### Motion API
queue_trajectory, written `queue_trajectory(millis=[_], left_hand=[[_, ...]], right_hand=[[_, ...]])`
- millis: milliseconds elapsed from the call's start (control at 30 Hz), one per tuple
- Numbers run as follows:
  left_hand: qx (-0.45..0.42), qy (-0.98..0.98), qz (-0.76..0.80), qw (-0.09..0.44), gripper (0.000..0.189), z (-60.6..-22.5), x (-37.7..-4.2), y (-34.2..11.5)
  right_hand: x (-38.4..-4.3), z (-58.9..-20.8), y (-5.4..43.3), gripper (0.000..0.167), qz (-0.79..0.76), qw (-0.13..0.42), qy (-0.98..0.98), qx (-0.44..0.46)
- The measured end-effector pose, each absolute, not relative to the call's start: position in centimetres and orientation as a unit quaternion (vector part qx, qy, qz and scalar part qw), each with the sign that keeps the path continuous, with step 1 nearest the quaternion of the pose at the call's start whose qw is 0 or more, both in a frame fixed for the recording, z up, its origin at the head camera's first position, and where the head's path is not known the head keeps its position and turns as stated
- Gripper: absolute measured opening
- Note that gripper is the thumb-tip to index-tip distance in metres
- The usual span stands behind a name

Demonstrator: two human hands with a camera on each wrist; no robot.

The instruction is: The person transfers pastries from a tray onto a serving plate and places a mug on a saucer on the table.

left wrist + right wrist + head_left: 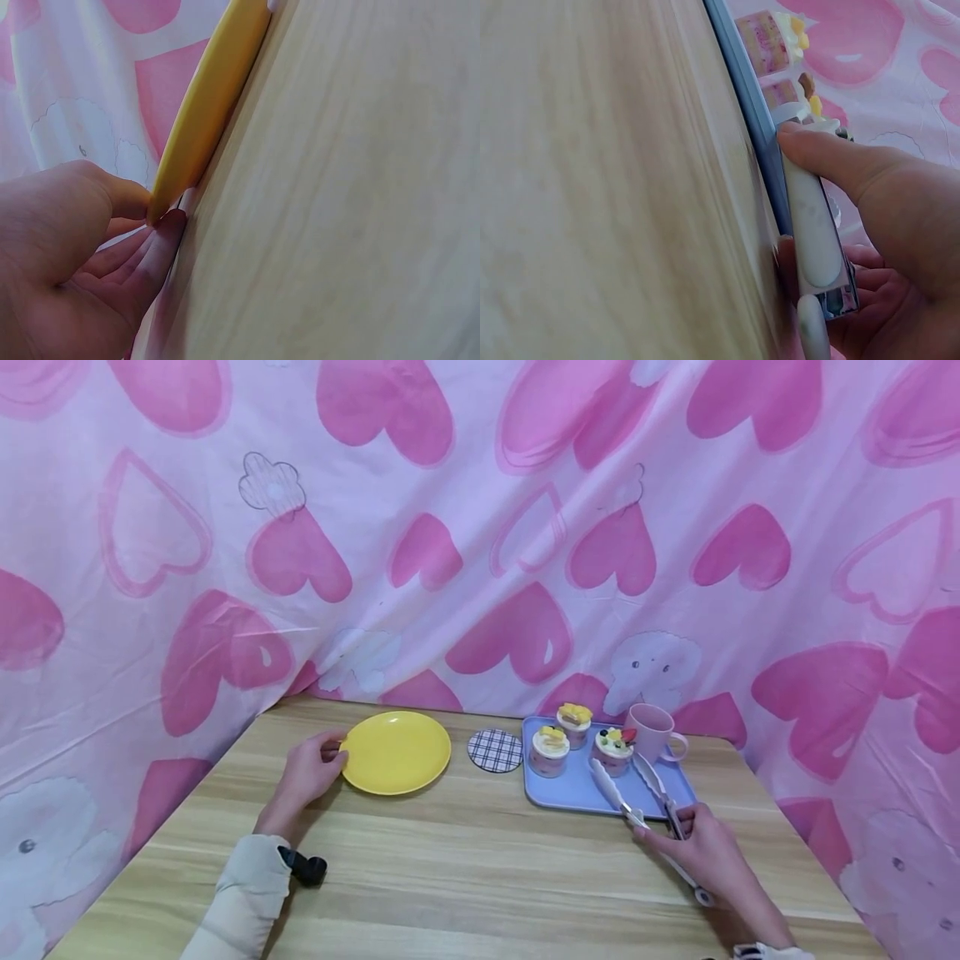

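Note:
My left hand (313,770) pinches the left rim of a round yellow plate (396,752), thumb on top and fingers under the edge, as the left wrist view shows. In my right hand (708,852) is a pair of white-tipped tongs (637,817), gripped by the handles with the arms spread apart. The tong tips reach over a blue tray (540,792), close to a dessert cup (612,753) topped with a strawberry and dark berries. Two more dessert cups with yellow fruit, a front one (550,752) and a back one (573,727), stand on the tray's left part.
A pink mug (649,732) stands at the tray's back right, handle to the right. Between plate and tray lies a round checked coaster (495,751). A pink heart-patterned curtain (480,543) hangs behind the wooden table (450,868).

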State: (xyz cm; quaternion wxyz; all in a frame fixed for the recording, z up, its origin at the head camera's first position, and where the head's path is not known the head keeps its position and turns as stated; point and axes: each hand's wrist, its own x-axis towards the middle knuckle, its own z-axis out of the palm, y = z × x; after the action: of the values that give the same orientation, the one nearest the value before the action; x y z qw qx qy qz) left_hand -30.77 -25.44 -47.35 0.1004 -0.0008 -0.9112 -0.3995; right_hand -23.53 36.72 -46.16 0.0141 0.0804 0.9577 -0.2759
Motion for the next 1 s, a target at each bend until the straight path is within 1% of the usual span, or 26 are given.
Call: queue_trajectory(millis=[200, 400, 500, 600, 700, 833, 1000], left_hand=[[0.007, -0.909, -0.403, 0.102, 0.045, -47.52, -30.83, -25.7], [0.011, -0.909, -0.404, 0.098, 0.044, -47.65, -30.92, -25.63], [0.011, -0.909, -0.403, 0.102, 0.043, -47.69, -30.84, -25.56], [0.009, -0.908, -0.404, 0.11, 0.043, -47.75, -30.79, -25.46], [0.012, -0.908, -0.405, 0.107, 0.043, -47.83, -30.77, -25.38], [0.016, -0.908, -0.408, 0.096, 0.044, -47.9, -30.76, -25.21], [0.019, -0.908, -0.406, 0.103, 0.044, -47.91, -30.83, -25.34]], right_hand=[[-23.54, -46.18, 36.81, 0.111, -0.276, -0.009, 0.958, 0.077], [-23.32, -46.45, 36.96, 0.103, -0.265, -0.035, 0.963, 0.039], [-23.35, -46.62, 36.82, 0.107, -0.261, -0.027, 0.964, 0.036], [-23.48, -46.57, 36.62, 0.114, -0.273, -0.008, 0.961, 0.051], [-23.5, -46.47, 36.44, 0.118, -0.284, -0.005, 0.956, 0.072], [-23.37, -46.45, 36.28, 0.118, -0.291, -0.015, 0.952, 0.098], [-23.6, -46.71, 36.17, 0.119, -0.298, -0.032, 0.948, 0.11]])
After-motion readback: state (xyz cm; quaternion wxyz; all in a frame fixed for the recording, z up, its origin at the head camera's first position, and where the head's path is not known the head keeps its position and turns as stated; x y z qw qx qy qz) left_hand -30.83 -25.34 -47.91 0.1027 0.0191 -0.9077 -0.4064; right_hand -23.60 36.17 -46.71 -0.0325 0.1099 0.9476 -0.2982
